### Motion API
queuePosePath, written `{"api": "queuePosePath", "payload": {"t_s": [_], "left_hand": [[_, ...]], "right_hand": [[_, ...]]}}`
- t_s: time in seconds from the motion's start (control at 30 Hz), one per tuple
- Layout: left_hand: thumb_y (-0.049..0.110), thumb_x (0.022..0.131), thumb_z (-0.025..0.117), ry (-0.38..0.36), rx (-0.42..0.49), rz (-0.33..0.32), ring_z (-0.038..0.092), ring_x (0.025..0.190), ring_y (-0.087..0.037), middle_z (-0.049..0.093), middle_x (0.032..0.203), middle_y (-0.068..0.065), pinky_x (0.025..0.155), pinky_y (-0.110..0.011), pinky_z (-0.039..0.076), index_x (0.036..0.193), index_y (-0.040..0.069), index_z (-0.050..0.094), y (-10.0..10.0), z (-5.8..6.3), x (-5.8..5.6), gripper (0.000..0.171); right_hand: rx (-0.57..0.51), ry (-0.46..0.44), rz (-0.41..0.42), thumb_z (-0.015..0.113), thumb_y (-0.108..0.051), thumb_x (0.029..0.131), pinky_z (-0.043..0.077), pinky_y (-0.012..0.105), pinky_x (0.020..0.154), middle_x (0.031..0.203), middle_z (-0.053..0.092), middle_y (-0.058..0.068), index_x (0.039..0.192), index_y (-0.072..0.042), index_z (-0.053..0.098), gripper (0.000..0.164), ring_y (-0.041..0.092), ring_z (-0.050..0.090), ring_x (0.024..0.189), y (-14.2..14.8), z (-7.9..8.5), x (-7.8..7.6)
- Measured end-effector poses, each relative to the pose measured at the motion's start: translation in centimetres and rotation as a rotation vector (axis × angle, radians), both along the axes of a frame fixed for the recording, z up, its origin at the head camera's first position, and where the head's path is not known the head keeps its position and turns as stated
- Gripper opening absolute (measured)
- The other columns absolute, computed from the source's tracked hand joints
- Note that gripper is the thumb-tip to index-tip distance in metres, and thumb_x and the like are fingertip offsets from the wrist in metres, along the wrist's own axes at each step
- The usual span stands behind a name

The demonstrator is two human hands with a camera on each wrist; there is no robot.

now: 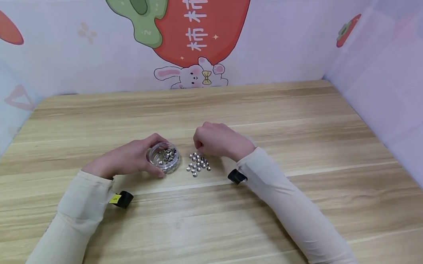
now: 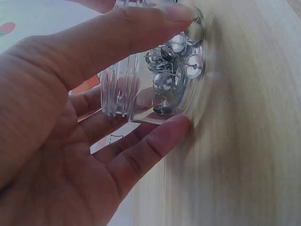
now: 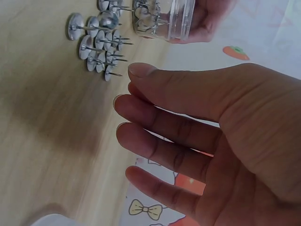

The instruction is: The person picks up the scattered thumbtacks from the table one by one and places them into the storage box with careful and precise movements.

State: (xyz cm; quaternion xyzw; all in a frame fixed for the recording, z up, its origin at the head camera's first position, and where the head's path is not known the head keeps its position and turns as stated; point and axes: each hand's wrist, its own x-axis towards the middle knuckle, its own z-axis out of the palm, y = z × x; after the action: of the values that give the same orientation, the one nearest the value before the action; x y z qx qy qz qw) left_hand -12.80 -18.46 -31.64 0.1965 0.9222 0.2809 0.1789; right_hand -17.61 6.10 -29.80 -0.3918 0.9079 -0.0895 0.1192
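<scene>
My left hand (image 1: 131, 155) grips a small clear plastic jar (image 1: 155, 159) from its left side, thumb and fingers around the wall. The jar stands upright on the table, with silver thumbtacks (image 2: 164, 82) inside. To its right lies a loose pile of silver thumbtacks (image 1: 197, 163), several with pins pointing up in the right wrist view. My right hand (image 1: 222, 140) is at the far edge of this pile. In the right wrist view its thumb (image 3: 178, 87) overlaps the index finger close to the nearest tack, with the other fingers loosely bent and apart. No tack shows between them.
The wood-grain table (image 1: 177, 230) carries the jar and the pile. A clear round edge (image 1: 248, 140) shows behind my right wrist. A printed cloth (image 1: 281, 40) hangs along the back and sides of the table. Black wrist cameras (image 1: 236, 176) sit under both cuffs.
</scene>
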Motion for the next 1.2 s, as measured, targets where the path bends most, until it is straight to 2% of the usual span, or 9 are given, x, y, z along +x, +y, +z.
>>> {"api": "queuePosePath", "payload": {"t_s": [0.3, 0.6, 1.03, 1.2], "left_hand": [[0.035, 0.068, 0.086, 0.003, -0.002, -0.007, 0.055, 0.112, -0.031, 0.06, 0.13, -0.014, 0.097, -0.057, 0.042, 0.129, 0.015, 0.046, 0.06, 0.14, 0.08, 0.076], [0.034, 0.068, 0.087, 0.013, 0.0, -0.008, 0.056, 0.111, -0.031, 0.061, 0.129, -0.015, 0.096, -0.057, 0.042, 0.128, 0.014, 0.047, -0.05, 0.04, 0.11, 0.075], [0.034, 0.067, 0.087, -0.003, 0.002, 0.001, 0.055, 0.111, -0.031, 0.06, 0.129, -0.014, 0.097, -0.057, 0.041, 0.129, 0.016, 0.046, 0.01, 0.06, -0.04, 0.076], [0.036, 0.069, 0.086, -0.011, 0.004, -0.001, 0.054, 0.112, -0.032, 0.06, 0.13, -0.015, 0.097, -0.058, 0.041, 0.13, 0.014, 0.046, -0.02, 0.21, 0.06, 0.076]], "right_hand": [[0.037, 0.04, 0.01, 0.063, -0.003, 0.084, 0.047, 0.027, 0.06, 0.069, 0.063, -0.003, 0.073, -0.015, 0.07, 0.018, 0.012, 0.055, 0.065, -0.15, -0.54, -0.01], [0.052, 0.065, 0.018, 0.064, -0.003, 0.084, 0.054, 0.031, 0.064, 0.073, 0.067, -0.002, 0.077, -0.014, 0.072, 0.016, 0.013, 0.058, 0.066, -0.46, -0.85, 0.14], [0.075, 0.09, 0.0, 0.062, -0.004, 0.085, 0.053, 0.03, 0.063, 0.072, 0.066, -0.001, 0.075, -0.014, 0.071, 0.017, 0.014, 0.057, 0.065, -0.7, -0.75, 0.22], [0.042, 0.088, -0.013, 0.062, -0.005, 0.084, 0.046, 0.028, 0.058, 0.068, 0.061, -0.002, 0.071, -0.015, 0.066, 0.017, 0.013, 0.053, 0.063, -0.51, -0.16, 0.29]]}}
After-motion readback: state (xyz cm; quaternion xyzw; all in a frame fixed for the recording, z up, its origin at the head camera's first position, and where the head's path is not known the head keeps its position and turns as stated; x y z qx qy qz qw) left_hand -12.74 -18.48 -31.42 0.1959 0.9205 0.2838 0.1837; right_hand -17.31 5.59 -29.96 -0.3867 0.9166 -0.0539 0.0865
